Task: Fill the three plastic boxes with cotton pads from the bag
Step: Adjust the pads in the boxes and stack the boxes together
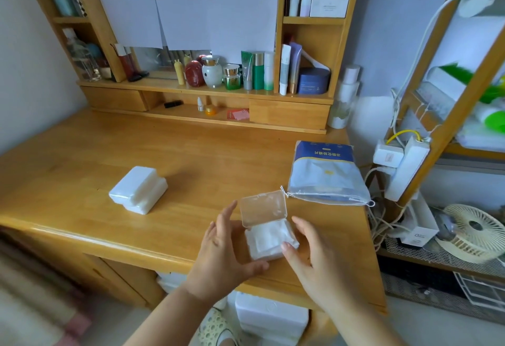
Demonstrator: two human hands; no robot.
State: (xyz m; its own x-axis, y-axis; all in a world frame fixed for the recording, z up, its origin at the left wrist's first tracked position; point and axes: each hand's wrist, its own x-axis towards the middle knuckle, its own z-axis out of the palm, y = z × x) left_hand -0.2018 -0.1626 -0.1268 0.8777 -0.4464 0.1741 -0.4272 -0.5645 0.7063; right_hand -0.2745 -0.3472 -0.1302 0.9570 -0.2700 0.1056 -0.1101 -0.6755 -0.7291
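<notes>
Both hands are nearest to the camera, at the front edge of the wooden surface. Between them sits the open plastic box, already holding a white stack of cotton pads. Its clear lid stands up at the 12 o'clock side, hinged at the back.

The left hand is at the 9 o'clock side of the box. Its fingers are straight and spread, and the thumb reaches along the near edge of the box; this grip looks released, steadying more than grasping. The right hand is at 3 o'clock, also with relaxed fingers; its thumb tip touches the near right corner of the pads, as if pressing them down. Neither hand is clenched on anything.

Two more plastic boxes lie together at about 10 o'clock from the hands, well apart from them. They look white inside and their lids seem shut, so I judge they are already filled. The bag of cotton pads lies at 1 o'clock, just beyond the lid, with its drawstring mouth toward the box.

In my judgement this is the third and last box, and the filling is almost finished. The next move calls for pushing the pads flat below the rim, then folding the lid forward and pressing until it snaps. If the stack stands too high, the lid may not close.
</notes>
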